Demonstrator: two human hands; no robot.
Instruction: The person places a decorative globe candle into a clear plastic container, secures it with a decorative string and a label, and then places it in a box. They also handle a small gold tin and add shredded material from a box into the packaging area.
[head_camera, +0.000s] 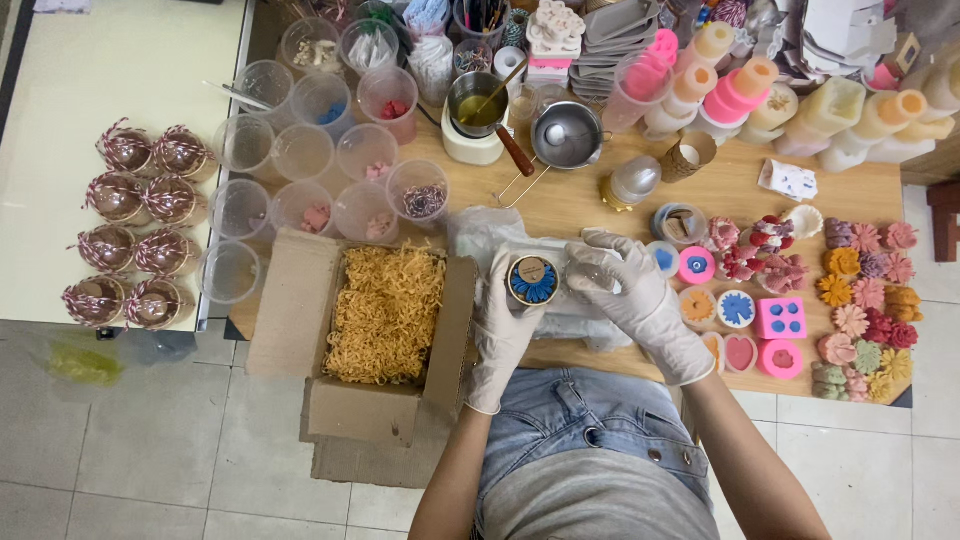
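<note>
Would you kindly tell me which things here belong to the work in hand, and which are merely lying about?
In hand:
left hand, holding the blue flower piece
right hand, on the clear bag

Lying about:
box of shredded paper
plastic cups
wrapped balls
metal pot
pink moulds
wax flowers

Round container (533, 280): small, w/ blue flower-shaped piece filling lower part of its face and tan/brown disc showing above it. Face is pointing up toward camera, approx. level. It is sitting just above counter edge, over crinkled clear plastic wrap (480, 232), right beside open cardboard box. Left hand (503, 320) is gripping it from left side and below. Clear lid-like piece (590, 283): transparent, detail hard to tell, is being held in right hand (630, 290) just right of container.
</note>
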